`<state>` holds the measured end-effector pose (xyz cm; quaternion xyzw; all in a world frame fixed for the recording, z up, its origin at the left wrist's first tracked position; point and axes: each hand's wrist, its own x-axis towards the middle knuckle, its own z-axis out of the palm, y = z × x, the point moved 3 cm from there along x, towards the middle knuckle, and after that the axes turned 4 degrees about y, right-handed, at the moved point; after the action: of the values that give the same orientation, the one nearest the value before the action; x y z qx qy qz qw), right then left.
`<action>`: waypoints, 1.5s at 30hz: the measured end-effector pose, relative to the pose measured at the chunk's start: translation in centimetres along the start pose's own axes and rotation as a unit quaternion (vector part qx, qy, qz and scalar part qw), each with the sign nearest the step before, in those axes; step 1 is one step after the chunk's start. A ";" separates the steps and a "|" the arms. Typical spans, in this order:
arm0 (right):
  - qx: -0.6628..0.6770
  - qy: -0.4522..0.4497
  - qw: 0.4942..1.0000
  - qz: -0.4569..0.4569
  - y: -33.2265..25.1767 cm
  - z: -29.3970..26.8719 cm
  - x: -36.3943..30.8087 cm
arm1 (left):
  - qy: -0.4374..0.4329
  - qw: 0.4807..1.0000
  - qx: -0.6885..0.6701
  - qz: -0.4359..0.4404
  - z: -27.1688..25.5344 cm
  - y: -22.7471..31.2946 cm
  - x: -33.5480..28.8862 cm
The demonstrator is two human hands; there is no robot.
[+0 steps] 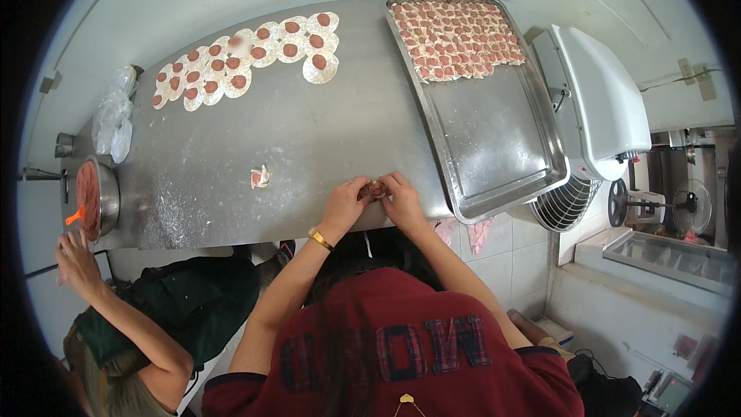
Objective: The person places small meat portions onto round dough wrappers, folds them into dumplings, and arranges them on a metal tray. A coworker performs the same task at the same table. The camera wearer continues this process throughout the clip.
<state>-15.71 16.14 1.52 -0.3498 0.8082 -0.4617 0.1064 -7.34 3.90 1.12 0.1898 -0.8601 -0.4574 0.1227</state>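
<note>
Near the front edge of the steel table [347,131], my left hand [346,205] and my right hand [404,202] meet around a small open-topped meat dumpling [377,189]. Fingers of both hands are closed on it from either side. To the left of my hands, a single dumpling [260,177] with gathered pale folds sits by itself on the table. At the far left of the table lie several round wrappers [319,68], each with a blob of reddish meat filling. A large metal tray [494,135] on the right holds tight rows of dumplings [459,38] in its far half.
At the left end stands a metal bowl [109,197] of meat filling with an orange-handled tool [75,215]. A co-worker's hand [77,262] is beside it. Plastic bags [114,116] lie behind. A white machine [598,100] stands right of the tray. Flour dusts the table.
</note>
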 end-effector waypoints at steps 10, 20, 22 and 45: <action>0.058 -0.094 0.993 0.035 1.2 -0.5 1.3 | -0.034 0.999 0.017 0.007 0.3 0.4 0.4; -0.037 -0.026 0.999 0.018 1.5 -0.1 -0.5 | -0.036 0.998 -0.051 0.009 -0.5 0.4 0.1; -0.025 -0.026 0.999 0.038 1.9 0.4 -0.3 | -0.024 0.998 -0.049 0.035 -0.3 0.6 0.2; -0.156 0.309 0.931 0.117 15.3 -20.1 14.3 | 0.424 0.877 0.157 -0.162 -10.3 -9.3 -5.0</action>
<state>-43.27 25.14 2.18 -0.1052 0.8981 -0.3994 -0.1510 3.11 -6.28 -1.13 0.5189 -0.7436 -0.2052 0.3683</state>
